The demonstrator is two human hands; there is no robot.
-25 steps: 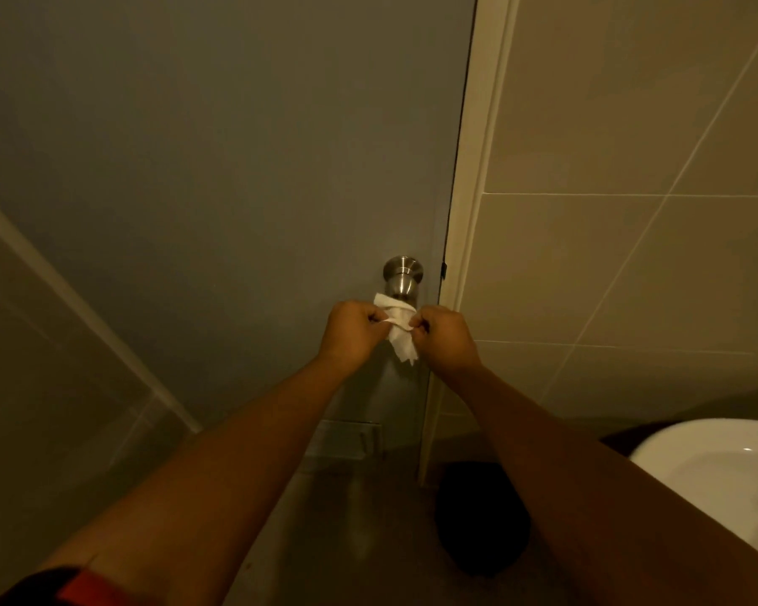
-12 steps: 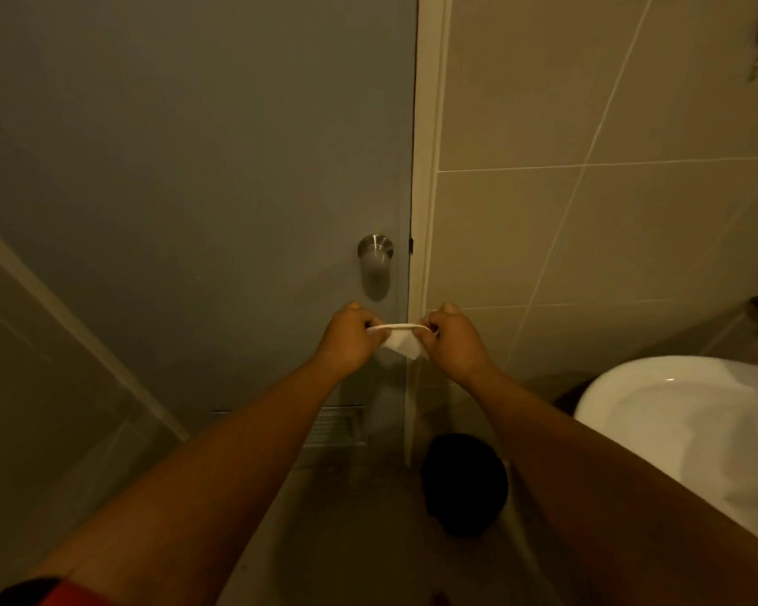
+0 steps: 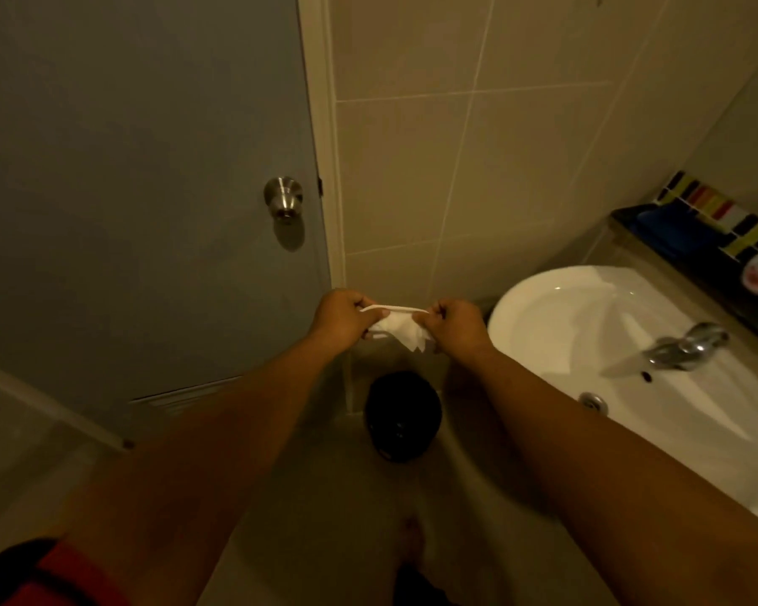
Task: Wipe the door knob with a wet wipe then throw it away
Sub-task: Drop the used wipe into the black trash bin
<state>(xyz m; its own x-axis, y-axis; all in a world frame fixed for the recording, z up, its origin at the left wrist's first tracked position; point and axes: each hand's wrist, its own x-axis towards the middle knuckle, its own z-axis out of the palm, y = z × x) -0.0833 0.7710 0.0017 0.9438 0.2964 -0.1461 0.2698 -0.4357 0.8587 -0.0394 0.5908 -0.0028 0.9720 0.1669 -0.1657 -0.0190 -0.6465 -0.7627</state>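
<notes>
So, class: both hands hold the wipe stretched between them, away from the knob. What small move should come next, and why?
Probably lower the wet wipe toward the black bin and let go. The left hand and right hand hold it almost directly above the bin, well clear of the door knob.

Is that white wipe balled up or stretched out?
Partly stretched: the left hand and right hand pull the wet wipe's top edge taut between them, while the rest hangs crumpled below.
</notes>
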